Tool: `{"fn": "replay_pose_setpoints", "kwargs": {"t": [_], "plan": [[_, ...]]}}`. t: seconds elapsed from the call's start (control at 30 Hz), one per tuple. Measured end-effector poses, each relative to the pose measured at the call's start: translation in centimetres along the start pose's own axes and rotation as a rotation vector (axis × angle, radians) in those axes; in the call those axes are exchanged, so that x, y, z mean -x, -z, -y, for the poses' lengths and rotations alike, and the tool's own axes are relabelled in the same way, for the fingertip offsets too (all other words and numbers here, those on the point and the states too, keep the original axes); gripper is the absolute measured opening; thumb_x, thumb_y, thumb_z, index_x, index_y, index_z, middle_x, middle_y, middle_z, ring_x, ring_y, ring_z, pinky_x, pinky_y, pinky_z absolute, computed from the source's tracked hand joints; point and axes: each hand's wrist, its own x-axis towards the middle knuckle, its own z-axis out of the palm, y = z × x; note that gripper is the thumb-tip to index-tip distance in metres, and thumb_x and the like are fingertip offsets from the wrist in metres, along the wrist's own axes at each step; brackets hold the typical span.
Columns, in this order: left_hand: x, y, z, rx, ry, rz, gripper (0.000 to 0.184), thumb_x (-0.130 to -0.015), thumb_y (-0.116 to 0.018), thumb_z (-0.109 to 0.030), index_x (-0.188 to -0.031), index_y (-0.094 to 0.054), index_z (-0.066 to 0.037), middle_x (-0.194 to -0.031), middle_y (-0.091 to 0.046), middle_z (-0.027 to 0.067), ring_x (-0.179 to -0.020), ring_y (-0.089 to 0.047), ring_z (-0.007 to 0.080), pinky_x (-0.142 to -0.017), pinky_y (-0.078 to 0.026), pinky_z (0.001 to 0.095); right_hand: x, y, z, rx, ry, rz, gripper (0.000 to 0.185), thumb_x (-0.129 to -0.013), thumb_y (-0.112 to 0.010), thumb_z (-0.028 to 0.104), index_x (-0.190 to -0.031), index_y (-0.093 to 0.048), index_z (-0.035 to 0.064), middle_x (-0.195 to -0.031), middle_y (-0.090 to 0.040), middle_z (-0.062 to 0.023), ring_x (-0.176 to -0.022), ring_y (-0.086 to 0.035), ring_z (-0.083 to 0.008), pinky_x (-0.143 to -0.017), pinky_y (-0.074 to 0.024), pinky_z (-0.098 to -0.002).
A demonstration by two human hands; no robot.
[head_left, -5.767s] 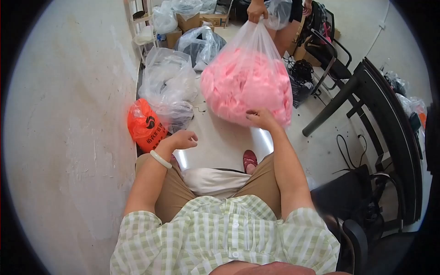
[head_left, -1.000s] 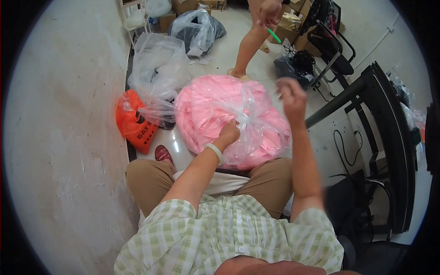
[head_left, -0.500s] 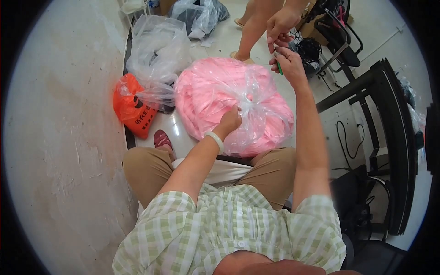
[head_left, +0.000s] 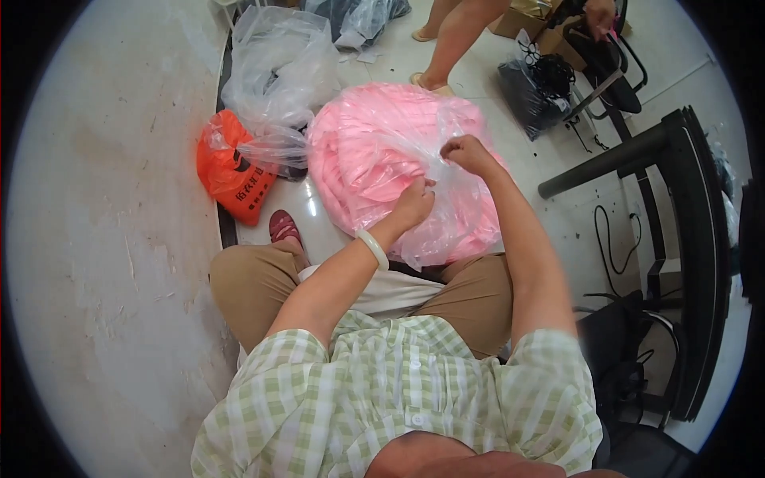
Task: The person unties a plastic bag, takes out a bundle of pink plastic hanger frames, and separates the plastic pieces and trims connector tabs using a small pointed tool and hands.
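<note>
A large clear plastic bag full of pink material [head_left: 358, 135] rests on the floor in front of my knees, its gathered top facing up. My left hand [head_left: 414, 202], below a pale bangle, is closed at the gathered plastic near the bag's middle. Just above and to the right, my right hand [head_left: 468, 154] is closed at the same gathered part, fingertips pinched together. Whatever lies between the right fingertips is too small to make out, and no green tool shows there.
An orange bag [head_left: 235, 171] and clear plastic bags [head_left: 279, 68] lie along the left wall. A co-worker's legs [head_left: 462, 44] and hand [head_left: 599, 17] are beyond. A dark bag [head_left: 532, 99], a chair [head_left: 610, 76] and a black table frame [head_left: 685, 263] stand right.
My right hand has come down from the co-worker's hand and the green tool to the bag's top. The co-worker's hand has moved away to the upper right. My left hand stays at the bag.
</note>
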Motion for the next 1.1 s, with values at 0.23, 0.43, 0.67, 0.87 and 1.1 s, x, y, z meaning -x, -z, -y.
{"fn": "replay_pose_setpoints", "kwargs": {"t": [0.23,0.43,0.67,0.87,1.1], "plan": [[1.7,0.0,-0.4,0.003,0.048,0.011,0.037,-0.079,-0.045,-0.015,-0.111,-0.048,0.003,-0.101,-0.056,0.0217,-0.095,-0.055,0.0269,-0.084,-0.041,0.0319,1.6,-1.1,0.4,0.346,-0.076,0.004,0.024,-0.068,-0.058,0.020,-0.081,-0.067,0.0018,-0.079,-0.065,-0.0164,-0.074,-0.063,-0.0273,-0.069,-0.0481,-0.0341],[0.5,0.3,0.7,0.276,0.126,0.045,0.035,-0.080,-0.046,-0.013,-0.111,-0.049,0.001,-0.084,-0.054,0.0077,-0.075,-0.050,0.0123,-0.067,-0.042,0.0248,3.0,0.1,1.0,0.162,-0.172,-0.102,0.036,-0.072,-0.061,0.031,-0.084,-0.066,-0.0018,-0.075,-0.064,-0.0165,-0.071,-0.062,-0.0254,-0.066,-0.0465,-0.0337],[0.3,-0.1,2.3,0.327,0.131,0.031,0.032,-0.080,-0.047,-0.012,-0.110,-0.049,0.001,-0.079,-0.050,0.0033,-0.070,-0.047,0.0092,-0.064,-0.041,0.0236,4.1,-3.3,-1.4,0.027,-0.104,-0.070,0.031,-0.075,-0.060,0.029,-0.074,-0.062,-0.0018,-0.062,-0.058,-0.0115,-0.060,-0.053,-0.0168,-0.058,-0.0424,-0.0320],[-2.1,4.4,1.5,0.093,0.047,0.104,0.036,-0.078,-0.049,-0.022,-0.105,-0.051,0.002,-0.086,-0.058,0.0150,-0.077,-0.055,0.0211,-0.070,-0.044,0.0311,6.0,-3.5,3.5,-0.137,0.004,-0.248,0.024,-0.078,-0.058,0.019,-0.067,-0.054,-0.0018,-0.053,-0.043,-0.0037,-0.053,-0.040,-0.0092,-0.051,-0.0362,-0.0292],[-6.9,5.4,-3.2,0.196,0.418,0.214,0.045,-0.079,-0.054,-0.040,-0.096,-0.057,0.001,-0.082,-0.057,0.0086,-0.072,-0.053,0.0189,-0.064,-0.042,0.0316,8.6,-5.7,5.9,-0.159,0.131,-0.260,0.025,-0.079,-0.057,0.015,-0.062,-0.048,-0.0014,-0.050,-0.040,-0.0062,-0.050,-0.039,-0.0106,-0.048,-0.0360,-0.0298]]}}
